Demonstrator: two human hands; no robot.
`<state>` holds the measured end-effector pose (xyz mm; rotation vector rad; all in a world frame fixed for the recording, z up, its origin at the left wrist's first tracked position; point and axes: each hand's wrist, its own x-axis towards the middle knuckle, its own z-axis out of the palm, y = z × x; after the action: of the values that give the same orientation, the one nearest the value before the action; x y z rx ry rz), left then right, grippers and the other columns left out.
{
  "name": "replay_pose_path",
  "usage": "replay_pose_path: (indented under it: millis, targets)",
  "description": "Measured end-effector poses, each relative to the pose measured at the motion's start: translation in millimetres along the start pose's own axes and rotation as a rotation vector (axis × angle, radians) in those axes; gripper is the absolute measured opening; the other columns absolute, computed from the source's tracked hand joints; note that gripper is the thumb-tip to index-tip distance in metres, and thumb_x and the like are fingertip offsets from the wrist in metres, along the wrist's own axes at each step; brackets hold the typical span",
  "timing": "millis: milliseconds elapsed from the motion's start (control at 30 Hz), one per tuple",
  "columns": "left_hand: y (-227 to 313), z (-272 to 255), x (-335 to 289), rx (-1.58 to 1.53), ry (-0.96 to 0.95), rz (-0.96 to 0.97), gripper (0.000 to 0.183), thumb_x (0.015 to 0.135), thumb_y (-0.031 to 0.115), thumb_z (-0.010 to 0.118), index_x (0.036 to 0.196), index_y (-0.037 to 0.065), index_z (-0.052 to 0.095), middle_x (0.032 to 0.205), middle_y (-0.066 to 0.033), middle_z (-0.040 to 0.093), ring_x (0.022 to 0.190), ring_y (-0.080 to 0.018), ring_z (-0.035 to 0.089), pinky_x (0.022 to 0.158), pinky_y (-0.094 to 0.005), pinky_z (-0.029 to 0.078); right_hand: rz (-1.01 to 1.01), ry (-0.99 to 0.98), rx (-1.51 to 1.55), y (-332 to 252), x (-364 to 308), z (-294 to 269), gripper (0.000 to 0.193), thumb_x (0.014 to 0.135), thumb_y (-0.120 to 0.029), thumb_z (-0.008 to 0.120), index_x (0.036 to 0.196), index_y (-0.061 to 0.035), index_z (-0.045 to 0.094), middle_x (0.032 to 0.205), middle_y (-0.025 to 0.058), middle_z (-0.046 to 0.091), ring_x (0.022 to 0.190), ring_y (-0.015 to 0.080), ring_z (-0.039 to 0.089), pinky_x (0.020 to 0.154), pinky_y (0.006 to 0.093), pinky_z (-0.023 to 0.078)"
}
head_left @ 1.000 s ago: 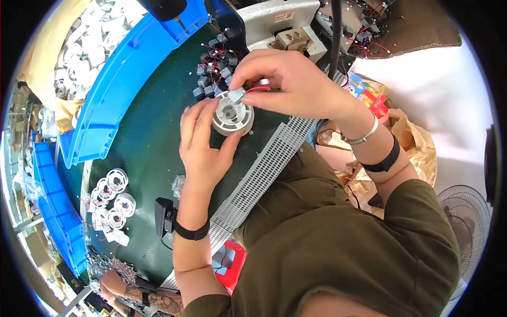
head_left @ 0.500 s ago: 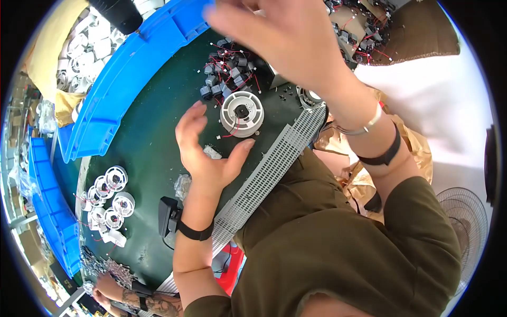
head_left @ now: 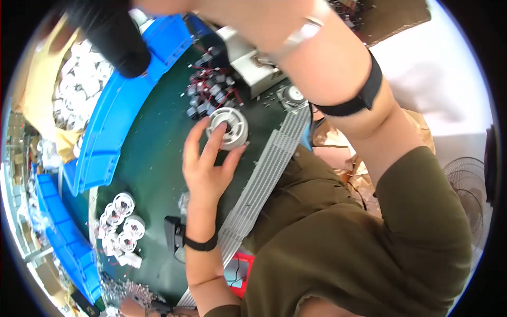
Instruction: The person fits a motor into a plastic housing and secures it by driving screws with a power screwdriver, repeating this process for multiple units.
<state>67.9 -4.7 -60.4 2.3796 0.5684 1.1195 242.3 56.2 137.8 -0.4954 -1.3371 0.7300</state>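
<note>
A white round plastic housing (head_left: 240, 126) with a dark part in its centre sits on the green tabletop. My left hand (head_left: 207, 166) grips it at the near side, with fingers over the rim and centre and the thumb along the edge. At the upper left, my right hand (head_left: 162, 5) is wrapped around a black cylindrical electric screwdriver (head_left: 119, 45) that points downward. That hand is blurred and partly cut off by the top edge. Just beyond the housing lies a pile of small grey motors (head_left: 211, 90) with red wires.
Several assembled white housings (head_left: 127, 227) stand at the left. Blue bins (head_left: 108, 127) line the far side, beside a bag of white parts (head_left: 79, 87). A grey metal box (head_left: 256, 68) and a perforated metal strip (head_left: 264, 179) are at the right. Another person's hand (head_left: 132, 308) shows at the lower left.
My right hand has moved up and left onto the electric screwdriver, which now appears nearer. My left hand has closed from beside the housing onto it. The whole view has shifted slightly.
</note>
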Motion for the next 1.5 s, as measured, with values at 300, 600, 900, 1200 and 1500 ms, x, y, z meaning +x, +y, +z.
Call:
replay_pose_path:
  millis: [300, 600, 900, 1200, 1500]
  targets:
    - [-3, 2, -1, 0.176, -0.029, 0.056, 0.034, 0.065, 0.005, 0.076, 0.098, 0.007, 0.066, 0.118, -0.0166, 0.054, 0.102, -0.0318, 0.057, 0.079, -0.0377, 0.05, 0.044, 0.249, -0.255, -44, -106, -76, 0.011, 0.076, -0.003, 0.067, 0.076, -0.0024, 0.056, 0.06, 0.0029, 0.055, 0.049, 0.0105, 0.053, 0.045, 0.0227, 0.042]
    - [-4, 8, -5, 0.131, -0.021, 0.031, 0.037, 0.064, 0.005, 0.076, 0.1, 0.008, 0.066, 0.121, -0.0182, 0.052, 0.103, -0.0326, 0.056, 0.083, -0.0381, 0.048, 0.072, 0.389, -0.216, -32, -125, -95, 0.012, 0.075, 0.001, 0.066, 0.081, -0.0002, 0.055, 0.064, 0.0059, 0.058, 0.051, 0.012, 0.055, 0.048, 0.0247, 0.044]
    - [-7, 9, -8, 0.097, -0.018, 0.029, 0.038, 0.065, 0.005, 0.075, 0.102, 0.007, 0.066, 0.121, -0.019, 0.051, 0.105, -0.0326, 0.055, 0.083, -0.0387, 0.047, 0.112, 0.409, -0.344, -32, -131, -89, 0.016, 0.074, -0.003, 0.068, 0.083, 0.0001, 0.055, 0.064, 0.0049, 0.058, 0.051, 0.0112, 0.054, 0.048, 0.0248, 0.044]
    - [-8, 7, -9, 0.11, -0.011, 0.043, 0.039, 0.063, 0.007, 0.078, 0.1, 0.007, 0.065, 0.121, -0.0197, 0.051, 0.105, -0.0336, 0.055, 0.084, -0.0387, 0.047, 0.141, 0.37, -0.32, -36, -140, -80, 0.018, 0.075, -0.001, 0.065, 0.089, 0.0021, 0.055, 0.063, 0.0053, 0.058, 0.051, 0.0123, 0.055, 0.048, 0.0255, 0.044]
    - [-8, 18, -4, 0.087, 0.074, 0.033, 0.037, 0.059, 0.012, 0.081, 0.092, 0.009, 0.064, 0.113, -0.0184, 0.056, 0.092, -0.0323, 0.06, 0.073, -0.0371, 0.051, 0.082, 0.185, 0.021, -21, -109, -27, 0.016, 0.074, -0.003, 0.065, 0.085, -0.0014, 0.054, 0.061, 0.0025, 0.056, 0.051, 0.0093, 0.051, 0.047, 0.0239, 0.041]
